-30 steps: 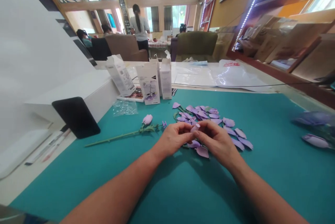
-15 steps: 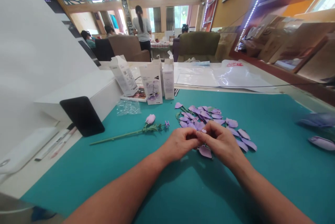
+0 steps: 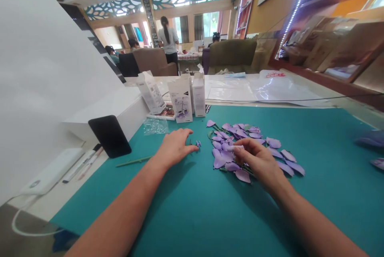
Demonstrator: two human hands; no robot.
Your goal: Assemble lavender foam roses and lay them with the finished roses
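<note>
Vertical capitals are borne by a pillar [image 3: 151, 23] at the back; "DZR" can be made out, the rest blurred. A flower picture and a dark triangle are printed on the front white box [image 3: 181, 103]; its small print cannot be read. Red lettering, illegible, is carried by a clear plastic bag [image 3: 277, 86].

The worktop is covered by a teal mat [image 3: 225, 217]. A dark tablet-like panel [image 3: 110, 137] is propped at its left edge. Beyond, an olive armchair [image 3: 232, 57] and a standing person [image 3: 168, 39] are seen; the shelves at right are edged by a light strip [image 3: 295, 13].

A small pale lilac piece [image 3: 236, 148] is pinched between thumb and fingers of the right hand [image 3: 258, 159], above the near part of the heap of purple petals [image 3: 220, 159]. The left hand [image 3: 172, 147] is spread, fingers parted and released, beside a small purple sprig [image 3: 198, 144]. The upper part of a green stem [image 3: 135, 161] is hidden by that hand; whether it is touched cannot be told. Purple blooms [image 3: 372, 139] at the right edge are blurred and cut off.
</note>
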